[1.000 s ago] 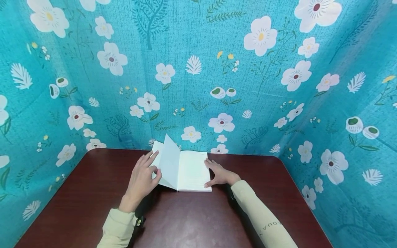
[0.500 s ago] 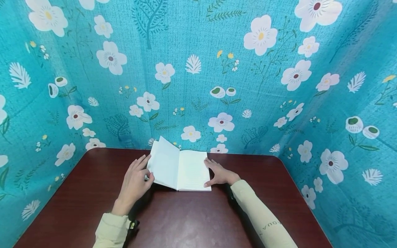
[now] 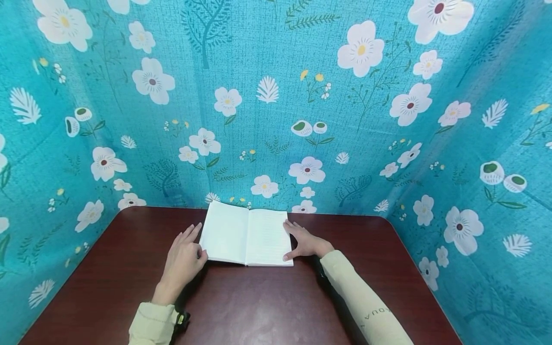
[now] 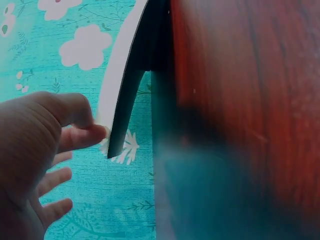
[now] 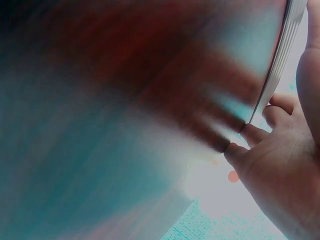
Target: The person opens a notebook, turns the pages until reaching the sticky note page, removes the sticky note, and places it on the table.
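An open notebook (image 3: 225,232) with white pages and a dark cover lies near the far edge of the table. Its right page (image 3: 268,239) shows faint lines. At the left edge, the thumb and bent index finger of my left hand (image 3: 180,262) pinch the notebook, the other fingers spread out. The left wrist view shows this half of the notebook (image 4: 116,90) curving up off the tabletop. My right hand (image 3: 304,241) rests along the right edge, thumb by the near corner and fingers farther up. In the right wrist view, its fingertips touch the table beside the page stack (image 5: 286,47).
The dark red-brown table (image 3: 258,306) has a glossy top with rounded far corners. A blue floral curtain (image 3: 267,129) hangs right behind it and along both sides. Long light sleeves (image 3: 364,292) cover both arms, with a dark wrist device (image 3: 182,320) at the left.
A lifted leaf has turned over to the left and now lies on the left half. My left hand has moved left and slightly down with it. The right hand stays put.
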### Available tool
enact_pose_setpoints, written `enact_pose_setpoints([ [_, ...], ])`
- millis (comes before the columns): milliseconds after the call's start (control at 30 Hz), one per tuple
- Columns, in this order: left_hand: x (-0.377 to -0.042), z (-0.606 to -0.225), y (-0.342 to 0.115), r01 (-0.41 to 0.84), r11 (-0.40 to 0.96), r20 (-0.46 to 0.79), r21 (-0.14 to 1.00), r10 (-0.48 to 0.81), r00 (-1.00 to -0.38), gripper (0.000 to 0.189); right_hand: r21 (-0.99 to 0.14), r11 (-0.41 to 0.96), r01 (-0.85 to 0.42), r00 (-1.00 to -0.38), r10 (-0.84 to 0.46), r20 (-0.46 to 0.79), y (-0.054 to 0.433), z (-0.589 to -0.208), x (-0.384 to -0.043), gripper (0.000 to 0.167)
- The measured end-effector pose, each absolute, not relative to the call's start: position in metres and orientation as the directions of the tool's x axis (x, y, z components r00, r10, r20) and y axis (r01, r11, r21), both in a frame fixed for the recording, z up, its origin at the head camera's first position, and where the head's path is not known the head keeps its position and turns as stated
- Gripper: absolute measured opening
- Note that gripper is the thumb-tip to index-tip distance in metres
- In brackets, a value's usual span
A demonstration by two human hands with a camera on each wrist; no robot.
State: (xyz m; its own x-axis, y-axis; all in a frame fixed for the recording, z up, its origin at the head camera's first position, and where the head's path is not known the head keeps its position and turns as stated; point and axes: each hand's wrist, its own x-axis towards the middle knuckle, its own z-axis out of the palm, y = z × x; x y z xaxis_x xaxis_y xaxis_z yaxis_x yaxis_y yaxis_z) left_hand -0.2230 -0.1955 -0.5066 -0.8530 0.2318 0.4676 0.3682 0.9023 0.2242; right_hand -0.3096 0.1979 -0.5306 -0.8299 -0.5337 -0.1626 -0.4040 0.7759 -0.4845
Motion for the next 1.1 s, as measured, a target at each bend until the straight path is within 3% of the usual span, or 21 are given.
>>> enact_pose_setpoints([
  [433,-0.223,-0.513,-0.19,0.235,0.955,0.262,0.18,0.183,-0.947,0.04,-0.479,0.782,-0.398,-0.829,-0.531,-0.178,0.2,-0.531,-0.31,0.12],
  [1100,-0.225,-0.521,-0.194,0.149,0.958,0.11,0.243,0.126,-0.986,0.036,-0.475,0.792,-0.384,-0.831,-0.52,-0.195,0.198,-0.527,-0.308,0.122],
])
